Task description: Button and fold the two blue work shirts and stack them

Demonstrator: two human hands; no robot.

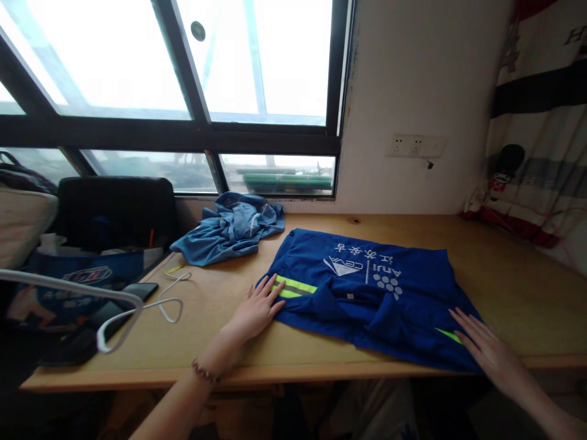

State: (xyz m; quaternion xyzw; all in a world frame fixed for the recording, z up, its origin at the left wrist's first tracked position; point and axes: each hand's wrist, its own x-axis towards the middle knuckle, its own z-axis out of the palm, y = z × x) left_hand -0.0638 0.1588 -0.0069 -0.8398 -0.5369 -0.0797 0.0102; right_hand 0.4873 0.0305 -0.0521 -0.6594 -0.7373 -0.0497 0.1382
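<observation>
A dark blue work jacket (302, 253) lies spread on the wooden table, its collar toward me and its white printed lettering upside down from my side. My left hand (257, 308) rests flat at its left edge, fingertips on the yellow-green reflective strip (300, 288). On the right side, my right hand (486, 345) lies with fingers stretched over the cloth, beside a small visible piece of another yellow-green strip (449, 335). Neither hand grips the fabric.
A crumpled light blue garment (229, 229) lies at the table's back left. A white cable (169, 299) loops over the left edge near a dark phone-like slab (142, 292). A black chair (117, 211) stands left; a curtain (541, 140) hangs right. The table's front edge (321, 376) is close.
</observation>
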